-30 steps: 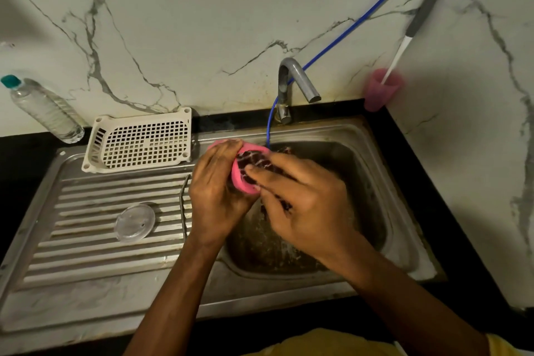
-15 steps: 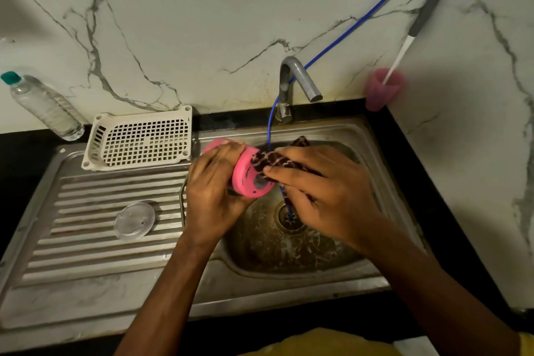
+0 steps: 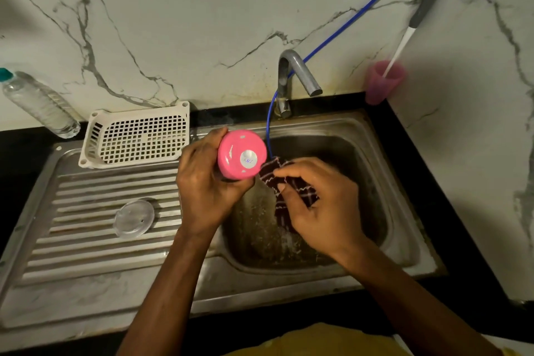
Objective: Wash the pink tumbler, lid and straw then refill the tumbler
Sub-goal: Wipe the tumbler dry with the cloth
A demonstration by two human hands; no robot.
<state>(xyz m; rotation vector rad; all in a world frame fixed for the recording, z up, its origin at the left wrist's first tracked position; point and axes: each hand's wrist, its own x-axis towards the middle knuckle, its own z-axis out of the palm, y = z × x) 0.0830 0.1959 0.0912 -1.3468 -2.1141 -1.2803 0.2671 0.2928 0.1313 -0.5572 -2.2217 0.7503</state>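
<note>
Left grip (image 3: 208, 185) holds one tumbler (image 3: 241, 154), right grip (image 3: 323, 208) one cloth (image 3: 297, 191).

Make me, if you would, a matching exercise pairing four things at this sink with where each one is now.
Things:
1. pink tumbler
2. clear lid
3. checked cloth
4. water bottle

Places:
A. on the ribbed drainboard
B. in the right hand
C. on the black counter, far left
D. in the left hand

Pairs: 1-D, 2-A, 3-B, 4-C.
</note>
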